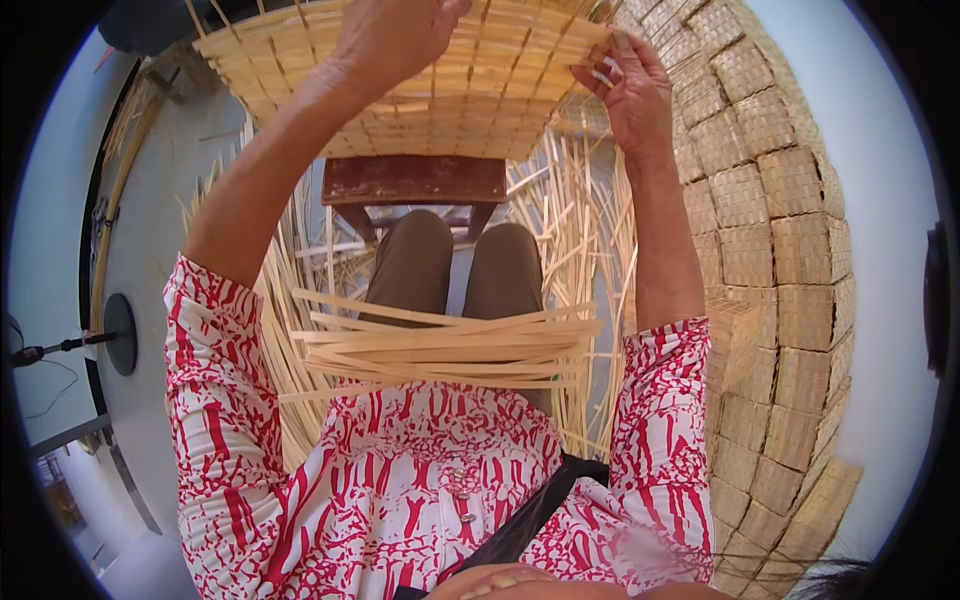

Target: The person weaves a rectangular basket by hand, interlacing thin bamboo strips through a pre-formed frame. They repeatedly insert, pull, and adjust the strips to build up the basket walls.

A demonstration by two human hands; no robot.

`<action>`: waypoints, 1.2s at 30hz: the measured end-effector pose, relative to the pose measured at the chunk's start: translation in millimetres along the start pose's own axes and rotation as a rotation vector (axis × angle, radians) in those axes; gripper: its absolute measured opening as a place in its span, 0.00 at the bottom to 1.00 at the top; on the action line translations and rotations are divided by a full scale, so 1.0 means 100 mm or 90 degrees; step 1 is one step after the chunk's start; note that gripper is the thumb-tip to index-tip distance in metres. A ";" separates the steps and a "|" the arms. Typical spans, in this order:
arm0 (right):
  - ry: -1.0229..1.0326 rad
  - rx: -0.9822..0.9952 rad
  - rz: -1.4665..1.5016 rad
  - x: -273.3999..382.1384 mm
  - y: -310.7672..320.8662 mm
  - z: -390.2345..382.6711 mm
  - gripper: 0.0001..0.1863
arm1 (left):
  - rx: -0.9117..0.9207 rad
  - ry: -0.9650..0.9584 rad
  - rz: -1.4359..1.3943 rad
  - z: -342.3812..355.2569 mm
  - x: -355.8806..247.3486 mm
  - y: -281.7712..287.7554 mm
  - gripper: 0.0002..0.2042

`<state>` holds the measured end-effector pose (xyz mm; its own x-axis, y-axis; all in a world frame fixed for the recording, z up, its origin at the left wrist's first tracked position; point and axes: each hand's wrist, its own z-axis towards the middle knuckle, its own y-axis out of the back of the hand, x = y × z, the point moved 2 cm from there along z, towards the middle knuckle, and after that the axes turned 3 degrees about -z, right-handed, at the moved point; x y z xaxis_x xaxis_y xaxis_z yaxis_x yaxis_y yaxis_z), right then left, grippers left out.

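A half-woven basket of pale bamboo strips (440, 110) stands tilted at the top of the view, with bare upright strips along its upper edge. My right hand (640, 100) grips its right corner, thumb on top and fingers curled around the edge strips. Over the basket's upper middle reaches my left hand (400, 35); the top of the picture cuts off most of its fingers, so their grip is hidden. Beneath the basket is a dark red wooden stool (415, 183). Loose flat strips (440, 345) lie across my lap.
Many long loose strips (575, 210) cover the floor around the stool and my legs. Stacked woven baskets (765, 260) line the wall on the right. At the left, a black round disc on a rod (120, 334) stands out near a long pole (125, 150).
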<state>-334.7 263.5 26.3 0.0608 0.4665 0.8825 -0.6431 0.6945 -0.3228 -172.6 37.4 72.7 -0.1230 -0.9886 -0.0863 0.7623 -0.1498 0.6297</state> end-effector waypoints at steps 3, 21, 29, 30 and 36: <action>0.013 -0.014 -0.024 0.08 -0.02 -0.10 0.09 | 0.058 0.148 -0.088 0.16 -0.37 0.31 0.07; 0.040 -0.141 -0.201 0.27 -0.13 -0.50 0.09 | 0.136 0.159 -0.027 -0.07 -0.46 0.13 0.06; 0.007 -0.118 -0.130 0.20 0.03 -0.46 0.09 | -0.001 0.106 -0.167 -0.22 -0.39 0.27 0.07; 0.010 -0.119 -0.133 0.19 0.03 -0.48 0.09 | -0.024 0.127 -0.147 -0.29 -0.31 0.32 0.08; 0.020 -0.113 -0.149 0.19 0.06 -0.52 0.10 | -0.010 0.152 -0.050 -0.37 0.20 0.63 0.07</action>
<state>-297.8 304.8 24.0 0.2162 0.2974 0.9300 -0.4656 0.8686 -0.1695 -103.5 7.8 81.8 -0.0298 -0.9485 -0.3154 0.7664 -0.2242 0.6020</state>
